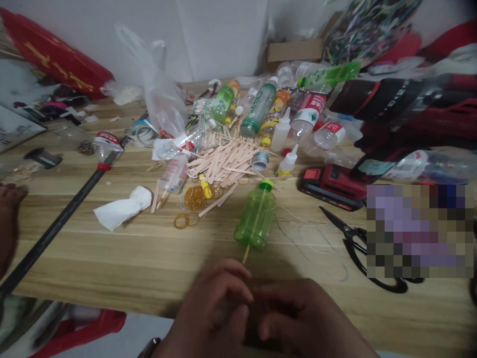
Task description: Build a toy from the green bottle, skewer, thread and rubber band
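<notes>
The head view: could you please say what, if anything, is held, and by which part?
The left hand seems to hold the near end of the stick through the green bottle; right hand: cannot tell.

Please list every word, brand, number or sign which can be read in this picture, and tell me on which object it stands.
"10" and "12": on the black collar of the drill.
Too blurred to read: the red bottle label, the dark green bottle, the orange-yellow bottle label, the gold marks on the red item.
No text visible: the see-through green bottle at the front.
</notes>
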A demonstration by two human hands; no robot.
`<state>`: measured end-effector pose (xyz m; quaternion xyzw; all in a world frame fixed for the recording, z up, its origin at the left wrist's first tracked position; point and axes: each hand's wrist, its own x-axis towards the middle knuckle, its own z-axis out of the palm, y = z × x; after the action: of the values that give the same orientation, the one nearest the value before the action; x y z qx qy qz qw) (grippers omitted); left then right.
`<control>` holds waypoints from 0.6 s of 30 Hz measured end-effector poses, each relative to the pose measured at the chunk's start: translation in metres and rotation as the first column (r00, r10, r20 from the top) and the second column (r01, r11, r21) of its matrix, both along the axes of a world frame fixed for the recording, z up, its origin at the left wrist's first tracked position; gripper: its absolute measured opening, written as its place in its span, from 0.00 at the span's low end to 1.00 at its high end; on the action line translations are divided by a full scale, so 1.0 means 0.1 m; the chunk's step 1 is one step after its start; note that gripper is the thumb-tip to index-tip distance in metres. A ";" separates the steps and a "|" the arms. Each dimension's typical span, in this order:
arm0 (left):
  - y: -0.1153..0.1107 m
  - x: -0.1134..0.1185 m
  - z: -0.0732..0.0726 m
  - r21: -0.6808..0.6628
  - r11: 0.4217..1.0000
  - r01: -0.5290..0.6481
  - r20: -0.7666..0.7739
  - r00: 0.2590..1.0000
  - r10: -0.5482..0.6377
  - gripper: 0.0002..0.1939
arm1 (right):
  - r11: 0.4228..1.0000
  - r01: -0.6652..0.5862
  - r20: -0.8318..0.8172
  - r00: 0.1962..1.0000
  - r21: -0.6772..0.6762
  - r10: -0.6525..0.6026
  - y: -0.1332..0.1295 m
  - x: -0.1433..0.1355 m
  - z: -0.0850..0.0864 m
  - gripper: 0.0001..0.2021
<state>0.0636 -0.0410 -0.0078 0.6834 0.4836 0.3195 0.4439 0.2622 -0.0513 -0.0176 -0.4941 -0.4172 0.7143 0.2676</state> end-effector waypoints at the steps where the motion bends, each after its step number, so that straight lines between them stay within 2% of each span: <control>1: 0.01 -0.02 -0.02 0.003 0.996 -0.091 -0.034 0.995 0.091 0.09 | 0.996 0.049 -0.003 0.999 -0.070 -0.050 0.01 0.00 0.00 0.05; 3: 0.08 -0.04 -0.06 -0.025 0.980 -0.196 -0.125 0.974 0.192 0.07 | 0.966 0.176 -0.012 0.983 -0.190 -0.181 0.00 0.01 -0.02 0.14; 6: 0.21 0.01 -0.11 -0.066 0.980 -0.190 -0.199 0.964 0.174 0.09 | 0.916 0.271 -0.072 0.950 -0.295 -0.304 -0.01 -0.02 -0.06 0.18; 11: 0.25 0.12 -0.13 -0.070 0.989 -0.131 -0.166 0.979 0.118 0.10 | 0.899 0.251 -0.229 0.910 -0.360 -0.346 0.06 -0.18 -0.12 0.22; 18: 0.15 0.18 -0.16 0.047 0.996 -0.073 -0.140 0.987 0.079 0.09 | 0.874 0.304 -0.277 0.864 -0.380 -0.421 0.19 -0.34 -0.19 0.27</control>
<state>0.0815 -0.0263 -0.0235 0.6944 0.5330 0.2969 0.3814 0.2280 -0.0323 -0.0367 -0.4660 -0.1380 0.7851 0.3839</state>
